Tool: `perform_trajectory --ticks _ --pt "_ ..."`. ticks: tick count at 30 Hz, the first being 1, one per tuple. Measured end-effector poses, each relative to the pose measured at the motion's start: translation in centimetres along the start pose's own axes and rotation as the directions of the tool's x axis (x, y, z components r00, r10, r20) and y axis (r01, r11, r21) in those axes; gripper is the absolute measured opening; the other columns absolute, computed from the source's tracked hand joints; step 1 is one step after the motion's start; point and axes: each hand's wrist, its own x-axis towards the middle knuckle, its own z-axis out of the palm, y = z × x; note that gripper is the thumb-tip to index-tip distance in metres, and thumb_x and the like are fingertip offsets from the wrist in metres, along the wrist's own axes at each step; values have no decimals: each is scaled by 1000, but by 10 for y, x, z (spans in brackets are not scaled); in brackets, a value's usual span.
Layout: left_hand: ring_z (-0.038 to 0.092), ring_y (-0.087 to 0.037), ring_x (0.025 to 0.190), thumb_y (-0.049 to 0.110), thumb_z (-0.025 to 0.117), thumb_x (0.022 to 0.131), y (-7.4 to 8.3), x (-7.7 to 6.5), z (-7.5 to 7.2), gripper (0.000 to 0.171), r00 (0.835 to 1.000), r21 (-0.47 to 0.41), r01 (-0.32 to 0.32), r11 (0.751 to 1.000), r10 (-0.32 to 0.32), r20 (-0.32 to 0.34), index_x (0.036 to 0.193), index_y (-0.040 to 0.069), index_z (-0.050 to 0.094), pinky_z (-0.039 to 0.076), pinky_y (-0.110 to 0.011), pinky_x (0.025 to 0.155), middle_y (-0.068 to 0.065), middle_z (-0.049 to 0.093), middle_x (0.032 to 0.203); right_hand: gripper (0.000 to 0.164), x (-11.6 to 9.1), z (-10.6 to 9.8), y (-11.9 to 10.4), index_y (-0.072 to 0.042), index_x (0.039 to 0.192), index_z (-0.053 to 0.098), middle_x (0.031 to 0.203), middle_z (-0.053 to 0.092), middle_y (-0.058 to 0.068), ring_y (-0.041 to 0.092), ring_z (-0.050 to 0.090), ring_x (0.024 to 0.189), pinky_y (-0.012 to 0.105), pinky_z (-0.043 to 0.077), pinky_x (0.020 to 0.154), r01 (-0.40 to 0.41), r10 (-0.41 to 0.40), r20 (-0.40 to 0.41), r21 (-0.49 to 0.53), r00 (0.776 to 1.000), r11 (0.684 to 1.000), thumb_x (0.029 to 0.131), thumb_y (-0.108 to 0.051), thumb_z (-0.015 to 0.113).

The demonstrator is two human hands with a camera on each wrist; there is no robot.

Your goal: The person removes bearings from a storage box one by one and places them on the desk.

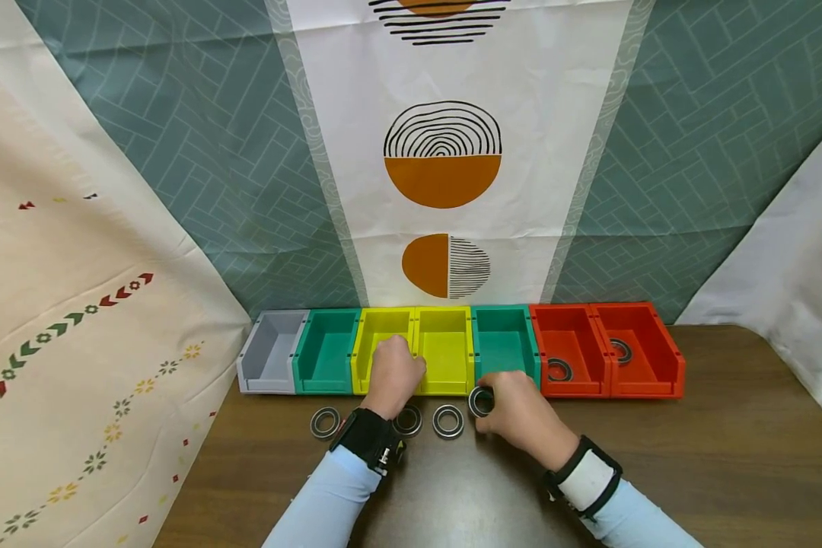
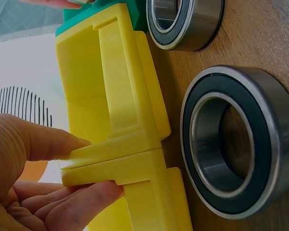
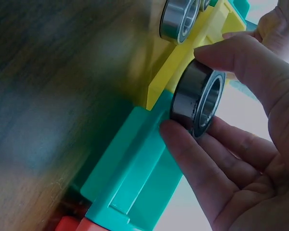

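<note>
My right hand (image 1: pixel 520 411) pinches a ball bearing (image 3: pixel 185 96) between thumb and fingertips. The bearing is a steel ring with a dark seal, tilted at the front edge of the right green bin (image 3: pixel 130 168). With its thumb on one side and fingers on the other, my left hand (image 1: pixel 393 373) grips the adjoining walls (image 2: pixel 111 156) of the two yellow bins. Several more bearings (image 1: pixel 448 435) lie in a row on the table before the bins; two of them stand out large beside my left hand, the nearer bearing (image 2: pixel 272 139) lying flat.
A row of bins runs along the table's back: a grey bin (image 1: pixel 267 383) at the left end, then green, yellow, yellow, green and two red. One bearing (image 1: pixel 559 380) lies in the left red bin, another bearing (image 1: pixel 628 352) in the right one. Patterned cloth (image 1: pixel 555 76) hangs behind.
</note>
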Motion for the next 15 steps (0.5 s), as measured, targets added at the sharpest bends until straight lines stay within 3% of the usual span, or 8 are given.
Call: perform_trajectory --ticks 6,15 --pt "48 -14 44 13 61 80 -1 0 0 14 1000 8 -13 1000 13 -13 69 5 56 39 -25 40 -1 45 54 51 -1 3 1 -5 102 67 87 61 -2 10 50 73 22 45 60 19 -17 42 -29 999 999 56 -18 83" --pt "48 -14 45 13 61 80 0 0 2 14 1000 3 -8 1000 8 -7 72 4 56 40 -25 41 -2 48 55 46 -3 5 3 -5 97 67 81 59 -3 11 48 70 22 43 56 30 -27 70 -53 997 998 56 -19 84"
